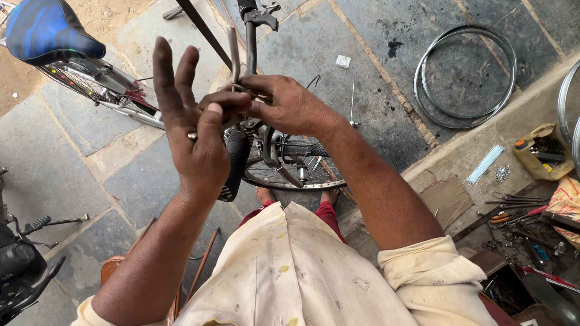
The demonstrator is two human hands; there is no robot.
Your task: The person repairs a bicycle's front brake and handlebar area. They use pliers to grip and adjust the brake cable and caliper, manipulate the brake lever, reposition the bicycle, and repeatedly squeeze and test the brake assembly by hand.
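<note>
My left hand point(193, 130) is raised in front of me. Three of its fingers stand straight up and apart, while its thumb and curled forefinger pinch a small metal piece point(192, 136). My right hand point(287, 105) touches the left forefinger and is closed on the lower end of a thin grey metal rod point(233, 48) that points upward. Both hands hover over a bicycle: its dark stem point(250, 42) rises behind them, its wheel point(302, 175) is below, and its blue and black saddle point(48, 30) is at the top left.
Two bare wheel rims point(465, 72) lie on the stone floor at the upper right. On the ledge to the right are a bundle of spokes point(485, 164), a yellow pouch point(538, 151) and several hand tools point(519, 220). A motorcycle's handlebar point(27, 253) juts in at the lower left.
</note>
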